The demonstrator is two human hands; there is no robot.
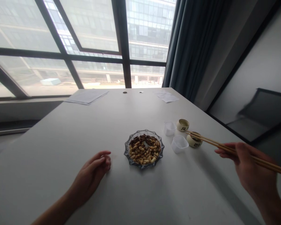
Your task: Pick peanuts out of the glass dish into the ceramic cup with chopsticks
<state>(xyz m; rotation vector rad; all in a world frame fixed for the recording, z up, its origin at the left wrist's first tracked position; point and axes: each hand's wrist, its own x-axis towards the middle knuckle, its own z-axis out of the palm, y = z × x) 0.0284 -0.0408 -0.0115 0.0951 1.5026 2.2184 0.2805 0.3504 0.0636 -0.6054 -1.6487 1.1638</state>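
Note:
My right hand (250,168) is closed around a pair of long wooden chopsticks (213,142). Their tips are over the two small cream cups on the right, near the rim of the closer cup (194,143), which has something dark inside. Just behind it stands the other cream cup (183,125), marked with a dark character. On the table to the left rests my left hand (93,170), fingers loosely bent, index finger stretched out, nothing visible in it. Beside it, apart from the fingers, a scalloped glass bowl (126,152) holds peanuts (142,153) and dark seeds (144,139).
Two clear plastic containers, a nearer one (179,144) and a farther one (170,128), stand between bowl and cups. Paper sheets (87,96) lie at the far left of the white table (49,150), another sheet (167,96) at the far right. Windows and a dark curtain (189,40) are behind.

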